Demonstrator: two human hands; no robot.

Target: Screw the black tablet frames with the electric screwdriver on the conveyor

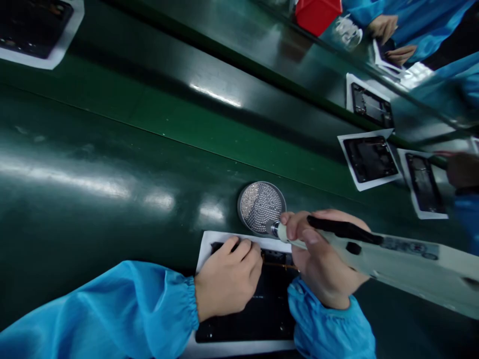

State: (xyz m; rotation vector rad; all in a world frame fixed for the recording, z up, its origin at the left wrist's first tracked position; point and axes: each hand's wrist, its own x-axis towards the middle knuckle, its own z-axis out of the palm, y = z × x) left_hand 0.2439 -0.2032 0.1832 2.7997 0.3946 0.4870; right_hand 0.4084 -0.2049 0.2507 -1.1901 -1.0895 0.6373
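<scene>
My right hand (322, 254) is wrapped round a pale electric screwdriver (407, 267) with a black lever along its top. The driver's metal tip (273, 228) is at the near rim of a round dish (262, 207) holding many tiny screws in rows, with loose ones on its left. Below the dish, an opened black tablet (247, 324) lies on a white sheet (204, 249). On the tablet's upper left part rests my left hand (232, 279), fingers curled and close together, their tips hidden against it. My right forearm covers the tablet's right side.
More opened tablets on white sheets lie at right (370, 157) and upper left (33, 30). A raised metal ledge (209, 85) crosses behind the green bench. Beyond it are a red bin (318, 15) and a co-worker's hands (389, 37). Another person's blurred arm shows at far right.
</scene>
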